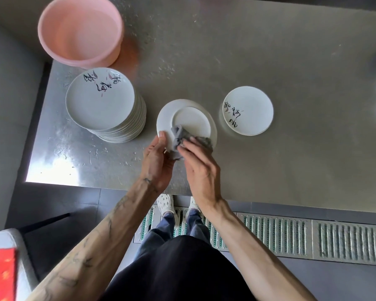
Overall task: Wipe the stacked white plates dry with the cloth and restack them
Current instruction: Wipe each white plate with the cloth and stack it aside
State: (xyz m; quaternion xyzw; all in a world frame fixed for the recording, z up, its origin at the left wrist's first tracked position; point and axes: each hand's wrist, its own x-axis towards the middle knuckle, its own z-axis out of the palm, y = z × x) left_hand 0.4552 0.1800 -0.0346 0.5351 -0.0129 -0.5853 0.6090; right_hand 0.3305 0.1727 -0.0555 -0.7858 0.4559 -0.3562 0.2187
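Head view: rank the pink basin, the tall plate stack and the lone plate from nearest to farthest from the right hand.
1. Lone plate, right of the right hand.
2. Tall plate stack, left.
3. Pink basin, far left.

Unreadable calligraphy: stack [100, 105], lone plate [255, 104]

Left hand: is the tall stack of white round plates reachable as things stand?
Probably not yet: the left hand grips the rim of the upturned white plate that the right hand wipes with the grey cloth. The tall stack sits close on its left, nothing between.
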